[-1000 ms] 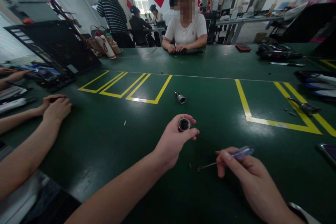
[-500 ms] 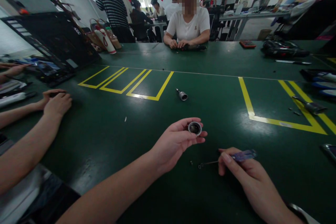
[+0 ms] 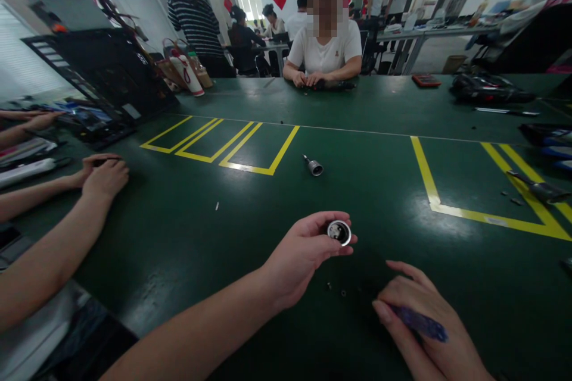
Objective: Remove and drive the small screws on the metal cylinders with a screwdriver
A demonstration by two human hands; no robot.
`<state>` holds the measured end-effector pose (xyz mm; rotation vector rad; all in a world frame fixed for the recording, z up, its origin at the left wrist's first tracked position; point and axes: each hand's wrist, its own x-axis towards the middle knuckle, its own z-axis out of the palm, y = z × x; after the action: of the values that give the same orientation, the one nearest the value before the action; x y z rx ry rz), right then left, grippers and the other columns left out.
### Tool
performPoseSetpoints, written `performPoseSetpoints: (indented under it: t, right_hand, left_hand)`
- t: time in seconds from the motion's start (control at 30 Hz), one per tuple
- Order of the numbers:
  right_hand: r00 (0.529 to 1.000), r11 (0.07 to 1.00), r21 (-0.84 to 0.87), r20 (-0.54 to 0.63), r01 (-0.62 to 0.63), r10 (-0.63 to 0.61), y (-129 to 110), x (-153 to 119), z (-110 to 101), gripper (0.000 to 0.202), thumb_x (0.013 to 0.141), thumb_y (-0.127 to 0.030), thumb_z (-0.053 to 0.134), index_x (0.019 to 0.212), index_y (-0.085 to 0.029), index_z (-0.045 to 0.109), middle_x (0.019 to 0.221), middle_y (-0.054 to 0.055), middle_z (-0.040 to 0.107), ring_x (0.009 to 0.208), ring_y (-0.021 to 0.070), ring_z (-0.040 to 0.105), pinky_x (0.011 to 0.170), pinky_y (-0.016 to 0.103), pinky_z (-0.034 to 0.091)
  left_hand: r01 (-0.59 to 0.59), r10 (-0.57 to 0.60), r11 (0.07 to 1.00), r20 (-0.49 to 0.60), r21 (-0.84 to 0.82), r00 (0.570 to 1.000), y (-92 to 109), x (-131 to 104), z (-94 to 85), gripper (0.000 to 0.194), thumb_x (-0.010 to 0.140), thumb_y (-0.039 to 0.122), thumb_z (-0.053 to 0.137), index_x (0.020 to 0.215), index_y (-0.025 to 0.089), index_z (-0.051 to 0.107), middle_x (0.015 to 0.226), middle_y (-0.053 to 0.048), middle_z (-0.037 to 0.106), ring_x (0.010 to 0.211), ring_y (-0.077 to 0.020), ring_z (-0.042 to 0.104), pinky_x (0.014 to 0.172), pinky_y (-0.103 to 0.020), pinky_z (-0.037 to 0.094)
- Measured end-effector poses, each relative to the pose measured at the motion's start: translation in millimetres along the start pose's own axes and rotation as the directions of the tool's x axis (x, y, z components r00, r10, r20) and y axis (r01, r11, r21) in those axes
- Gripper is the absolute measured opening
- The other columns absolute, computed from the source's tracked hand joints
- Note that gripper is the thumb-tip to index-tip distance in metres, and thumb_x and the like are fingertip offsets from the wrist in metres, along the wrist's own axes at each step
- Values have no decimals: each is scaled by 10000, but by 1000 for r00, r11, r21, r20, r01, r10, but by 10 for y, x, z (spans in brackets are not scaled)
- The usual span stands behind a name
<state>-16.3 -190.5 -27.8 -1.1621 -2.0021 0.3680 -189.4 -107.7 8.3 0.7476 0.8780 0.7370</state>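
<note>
My left hand (image 3: 300,257) is closed around a round metal socket-like cup (image 3: 339,233), its rim tilted toward me and small parts showing inside. My right hand (image 3: 420,300) grips a screwdriver (image 3: 422,324) by its purple see-through handle, low and to the right of the cup; the screwdriver's shaft is hidden or lost against the dark table. Between the hands, a tiny ring-shaped piece (image 3: 344,293) and another small bit (image 3: 329,286) lie on the green table (image 3: 250,220). Farther off rests a similar metal cup with a thin shank (image 3: 313,166).
Yellow tape outlines (image 3: 250,166) mark the table. At right lie another shanked metal piece (image 3: 543,189) and small bits (image 3: 516,202). A co-worker's hands (image 3: 105,175) rest at left; another person (image 3: 324,50) sits opposite. A black panel (image 3: 107,71) leans at far left.
The right hand has moved down and turned, so the screwdriver's shaft no longer shows. The cup's opening is tipped so its inside shows brighter. The whole view has shifted slightly.
</note>
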Motion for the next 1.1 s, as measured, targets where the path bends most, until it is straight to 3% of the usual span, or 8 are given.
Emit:
performPoseSetpoints:
  t: [0.13,0.23,0.33,0.63,0.9,1.1]
  right_hand:
    - [998,999,32,-65,1,1,48,-48,-38,113,857,-193,486,771,-240,540,615,-42,631,574,134,639,920,387,478]
    - [983,987,20,-100,158,-156,107,-63,-111,83,867,-225,491,880,-255,567,672,-29,688,640,148,678,891,357,503]
    - [966,968,-4,-59,251,-250,137,-37,-149,118,857,-224,508,952,-255,569,761,2,728,714,177,704,834,349,539]
    - [982,984,-74,-79,164,-169,69,19,-7,143,869,-265,496,901,-255,635,793,20,725,764,196,704,796,336,556]
    - [951,954,-151,-129,260,-280,50,111,43,84,843,-196,505,846,-228,583,690,-4,713,653,156,694,724,272,544]
    - [956,954,-162,-111,252,-271,25,110,20,84,813,-181,511,842,-244,557,679,-10,716,624,166,698,681,282,548]
  left_hand:
    - [-17,18,999,-23,45,1000,-32,13,-7,390,648,12,575,1018,129,617,1001,-73,646,995,-221,602,902,-387,444]
    - [-14,14,995,1,97,1000,-72,24,-28,417,656,13,562,1046,147,616,1031,-66,649,1035,-217,587,943,-395,417]
    - [8,-10,992,13,126,1000,-111,20,-24,453,646,1,535,1064,159,613,1030,-59,657,1045,-210,583,957,-395,398]
    - [2,-1,984,-2,177,1000,-154,-23,67,434,643,-8,493,1018,161,629,974,-56,682,969,-186,606,901,-349,411]
    - [9,-10,981,3,194,1000,-171,-38,103,403,646,-28,510,983,159,629,983,-64,668,963,-187,608,857,-329,432]
    - [17,-15,975,-12,223,1000,-186,-18,119,392,652,-45,498,968,154,619,972,-62,669,951,-180,613,857,-332,437]
